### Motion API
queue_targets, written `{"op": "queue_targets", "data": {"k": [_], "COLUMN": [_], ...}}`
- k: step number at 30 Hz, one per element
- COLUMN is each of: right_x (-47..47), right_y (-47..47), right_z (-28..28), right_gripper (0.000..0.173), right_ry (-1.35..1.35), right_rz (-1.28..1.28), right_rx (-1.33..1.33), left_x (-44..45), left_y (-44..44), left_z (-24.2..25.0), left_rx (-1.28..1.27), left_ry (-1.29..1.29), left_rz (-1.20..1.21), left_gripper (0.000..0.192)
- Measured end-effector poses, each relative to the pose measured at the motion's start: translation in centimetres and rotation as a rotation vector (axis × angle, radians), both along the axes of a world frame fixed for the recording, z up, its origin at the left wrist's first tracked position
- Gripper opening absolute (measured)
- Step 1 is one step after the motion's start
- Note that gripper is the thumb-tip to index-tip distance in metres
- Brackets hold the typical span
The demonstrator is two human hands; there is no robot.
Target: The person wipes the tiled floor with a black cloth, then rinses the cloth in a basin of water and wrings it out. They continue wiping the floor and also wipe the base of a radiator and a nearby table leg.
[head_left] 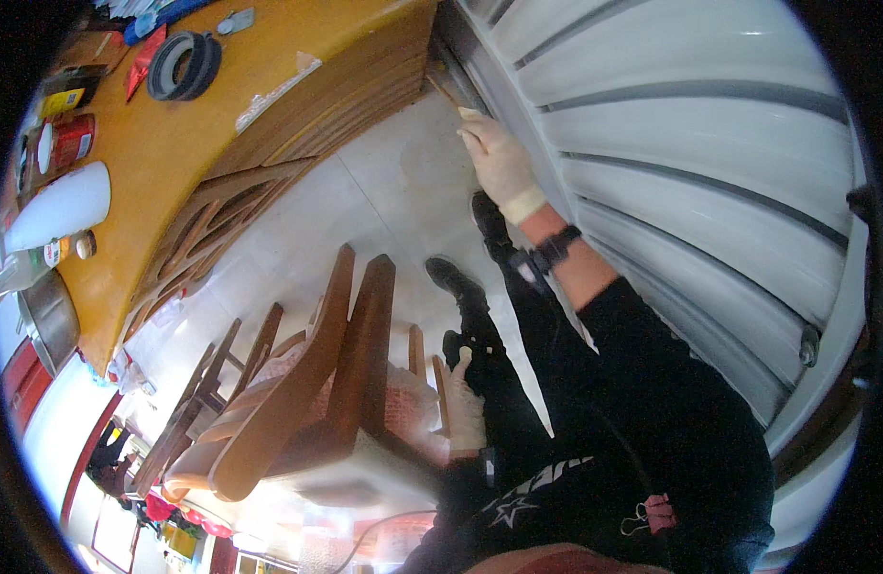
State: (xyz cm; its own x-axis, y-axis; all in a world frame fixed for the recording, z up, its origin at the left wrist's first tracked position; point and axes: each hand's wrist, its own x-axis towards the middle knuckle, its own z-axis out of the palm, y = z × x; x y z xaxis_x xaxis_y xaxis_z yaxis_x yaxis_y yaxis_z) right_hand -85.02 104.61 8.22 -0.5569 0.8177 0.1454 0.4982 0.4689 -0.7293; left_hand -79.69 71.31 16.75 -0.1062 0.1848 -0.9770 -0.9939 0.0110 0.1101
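Note:
My right hand (495,161), in a pale glove, reaches down beside the white slatted panel (685,122). It is closed on a thin brown stick-like thing (443,89) that points toward the dark lower corner by the panel's frame. My left hand (466,412), also gloved, is low near my thigh, beside a wooden chair. Its thumb is raised against a small dark object (452,348), which blends with my black trousers; its kind and the grip on it cannot be made out.
At left stands a yellow-topped wooden counter (147,165) with a chipped edge, rolls of tape (183,66), a white bottle (61,208) and a metal pot (48,323). Wooden chairs (283,402) stand close at my left. My dark shoes (447,276) rest on the pale tiled floor (369,186).

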Motion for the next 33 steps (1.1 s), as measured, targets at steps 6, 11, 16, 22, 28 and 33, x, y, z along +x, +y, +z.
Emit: {"op": "queue_targets", "data": {"k": [6,11,16,22,28,33], "right_x": [1.4,4.5,6.3,5.9,6.5,9.1], "right_y": [0.7,-4.9,-8.7,-6.8,-7.6,-11.4], "right_z": [-3.2,2.6,8.9,6.7,2.8,6.7], "right_gripper": [0.03,0.03,0.018,0.016,0.019,0.016], "right_ry": [-0.597,-0.45,-0.088,-0.151,-0.599,-0.179], "right_rz": [-0.012,0.035,-0.08,0.009,0.089,0.096], "right_rx": [-0.197,-0.103,-0.118,0.033,-0.238,-0.049], "left_x": [-0.1,0.1,0.6,1.0,1.1,0.7], "left_y": [-0.4,-0.5,-0.6,-0.3,0.1,-0.2], "left_z": [-0.2,0.0,0.1,-0.5,-0.2,1.4], "left_rx": [-0.001,0.012,0.024,0.102,0.032,0.15], "left_ry": [0.011,0.001,-0.01,-0.015,0.016,0.278], "left_rz": [0.013,0.033,0.049,0.064,0.092,-0.084], "left_gripper": [0.031,0.03,0.03,0.029,0.038,0.038]}}
